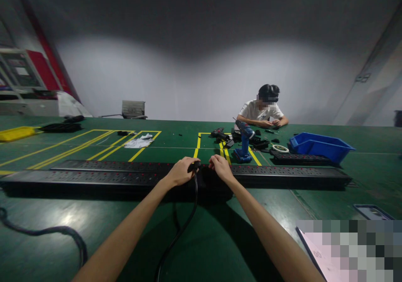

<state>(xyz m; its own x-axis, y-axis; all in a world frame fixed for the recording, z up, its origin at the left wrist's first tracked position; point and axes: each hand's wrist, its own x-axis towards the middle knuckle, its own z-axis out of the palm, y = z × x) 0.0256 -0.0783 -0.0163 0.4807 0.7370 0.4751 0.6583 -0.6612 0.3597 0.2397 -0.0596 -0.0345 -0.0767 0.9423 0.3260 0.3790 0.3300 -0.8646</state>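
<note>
My left hand is closed around a black plug. From the plug a black cable hangs over the near side of a long black power strip and runs towards me. My right hand is just to the right, its fingers curled together above the strips; whether anything is between them is hidden. A second long power strip, with rows of sockets and small red marks, lies behind the front one and reaches further right.
Beyond the strips stand a blue cordless drill and a blue bin, with a tape roll nearby. A person sits across the green table. Another thick cable lies at the near left.
</note>
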